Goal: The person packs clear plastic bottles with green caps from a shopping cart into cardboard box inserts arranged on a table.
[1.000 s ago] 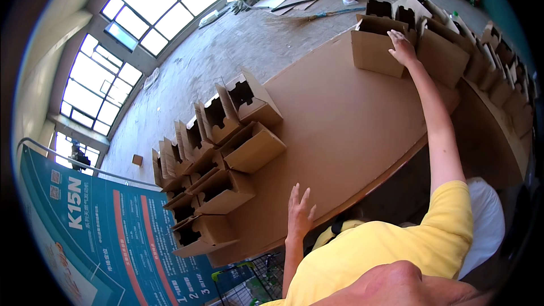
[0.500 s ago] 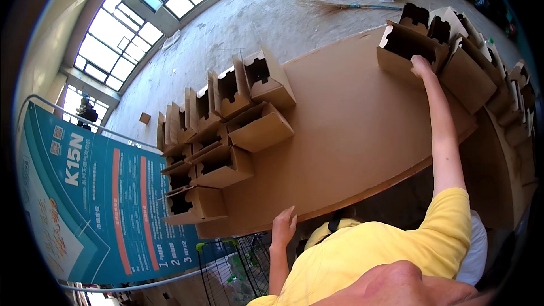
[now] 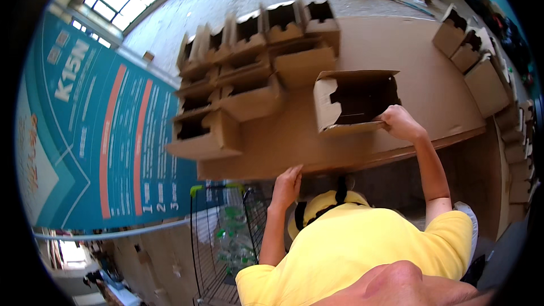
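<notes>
My right hand is closed on the near right rim of an open-topped cardboard box. The box hangs over the middle of the cardboard-covered table, its dark inside facing up. Notched flaps show at its left side. By the table's near edge is my left hand, holding nothing, its fingers loosely stretched toward the edge. Whether they touch it I cannot tell. To the left stand rows of similar open boxes, set close together; the nearest box sits at the front left corner.
More cardboard boxes are crowded along the right side. A wire cart with clear plastic bottles stands below the table's left end. A teal banner rises at the left. A broom lies on the floor beyond.
My right hand has brought the box from the far right group leftward and nearer, over the middle of the table. My left hand has come up to the table's edge. The view has shifted.
</notes>
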The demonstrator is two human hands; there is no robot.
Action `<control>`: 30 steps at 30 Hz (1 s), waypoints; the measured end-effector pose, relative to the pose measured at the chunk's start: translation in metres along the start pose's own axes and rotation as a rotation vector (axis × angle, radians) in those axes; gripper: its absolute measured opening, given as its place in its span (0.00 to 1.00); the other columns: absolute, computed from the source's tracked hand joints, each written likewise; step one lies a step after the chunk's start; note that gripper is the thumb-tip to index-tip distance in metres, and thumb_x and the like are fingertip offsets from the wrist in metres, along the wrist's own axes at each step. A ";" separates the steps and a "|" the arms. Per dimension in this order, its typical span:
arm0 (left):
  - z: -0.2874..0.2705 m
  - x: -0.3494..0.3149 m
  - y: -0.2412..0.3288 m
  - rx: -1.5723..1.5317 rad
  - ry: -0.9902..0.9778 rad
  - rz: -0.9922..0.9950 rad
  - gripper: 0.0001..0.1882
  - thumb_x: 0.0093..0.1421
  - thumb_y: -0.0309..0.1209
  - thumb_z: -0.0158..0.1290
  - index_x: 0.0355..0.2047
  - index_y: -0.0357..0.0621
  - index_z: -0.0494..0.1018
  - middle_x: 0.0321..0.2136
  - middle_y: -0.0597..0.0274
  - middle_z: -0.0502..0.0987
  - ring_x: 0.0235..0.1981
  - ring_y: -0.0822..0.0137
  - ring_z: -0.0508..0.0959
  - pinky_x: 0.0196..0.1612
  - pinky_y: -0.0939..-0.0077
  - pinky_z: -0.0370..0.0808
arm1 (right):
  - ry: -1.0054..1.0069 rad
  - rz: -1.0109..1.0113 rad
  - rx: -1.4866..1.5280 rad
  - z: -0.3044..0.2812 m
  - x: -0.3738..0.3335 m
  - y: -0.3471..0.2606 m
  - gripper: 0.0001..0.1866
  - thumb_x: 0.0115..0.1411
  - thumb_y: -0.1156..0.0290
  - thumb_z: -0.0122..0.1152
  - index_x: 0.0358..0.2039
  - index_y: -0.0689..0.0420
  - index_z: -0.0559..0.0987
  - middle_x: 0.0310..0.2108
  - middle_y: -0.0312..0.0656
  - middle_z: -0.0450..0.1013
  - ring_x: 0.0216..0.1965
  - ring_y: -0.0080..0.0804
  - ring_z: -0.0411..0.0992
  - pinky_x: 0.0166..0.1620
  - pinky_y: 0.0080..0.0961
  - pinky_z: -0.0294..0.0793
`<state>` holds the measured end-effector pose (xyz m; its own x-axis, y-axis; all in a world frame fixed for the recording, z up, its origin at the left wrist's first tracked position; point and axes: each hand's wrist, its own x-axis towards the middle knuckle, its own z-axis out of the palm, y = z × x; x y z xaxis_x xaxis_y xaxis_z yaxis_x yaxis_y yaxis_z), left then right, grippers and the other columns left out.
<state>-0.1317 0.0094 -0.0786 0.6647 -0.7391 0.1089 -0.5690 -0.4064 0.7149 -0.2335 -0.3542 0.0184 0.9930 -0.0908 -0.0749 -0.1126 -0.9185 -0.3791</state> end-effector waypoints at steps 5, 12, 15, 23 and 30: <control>-0.062 -0.092 -0.085 -0.007 0.260 -0.188 0.12 0.57 0.22 0.49 0.42 0.35 0.74 0.38 0.44 0.77 0.41 0.48 0.77 0.44 0.63 0.74 | -0.207 -0.149 -0.114 0.041 0.040 -0.114 0.05 0.37 0.78 0.62 0.16 0.60 0.73 0.21 0.49 0.72 0.31 0.50 0.72 0.36 0.40 0.72; -0.083 -0.273 -0.236 -0.110 0.702 -0.760 0.11 0.59 0.28 0.50 0.41 0.38 0.76 0.34 0.49 0.80 0.35 0.53 0.80 0.41 0.65 0.75 | -0.218 -0.100 -0.046 0.077 0.076 -0.132 0.03 0.39 0.82 0.58 0.18 0.64 0.75 0.18 0.57 0.64 0.23 0.55 0.65 0.30 0.42 0.66; -0.041 -0.348 -0.316 0.154 0.642 -1.032 0.14 0.56 0.32 0.52 0.41 0.40 0.76 0.34 0.49 0.80 0.38 0.51 0.79 0.43 0.62 0.74 | -0.113 -0.166 0.021 0.072 0.072 -0.157 0.03 0.45 0.82 0.57 0.22 0.68 0.73 0.22 0.61 0.64 0.27 0.59 0.64 0.31 0.41 0.65; 0.102 -0.388 -0.413 0.158 0.163 -1.469 0.30 0.39 0.50 0.62 0.36 0.37 0.77 0.37 0.45 0.78 0.42 0.47 0.77 0.45 0.57 0.73 | -0.131 -0.029 -0.066 0.074 0.065 -0.153 0.05 0.49 0.81 0.58 0.29 0.66 0.76 0.26 0.57 0.68 0.32 0.55 0.66 0.38 0.39 0.66; 0.166 -0.353 -0.395 -0.060 -0.039 -1.308 0.31 0.44 0.40 0.61 0.47 0.35 0.70 0.50 0.38 0.71 0.52 0.44 0.71 0.55 0.56 0.67 | -0.018 -0.044 -0.077 0.092 0.036 -0.085 0.11 0.54 0.80 0.57 0.40 0.60 0.73 0.36 0.49 0.67 0.40 0.48 0.65 0.44 0.35 0.65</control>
<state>-0.2219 0.3418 -0.5146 0.6903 0.1658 -0.7043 0.5055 -0.8070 0.3055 -0.1917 -0.2439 -0.0365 0.9961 -0.0436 -0.0768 -0.0654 -0.9484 -0.3104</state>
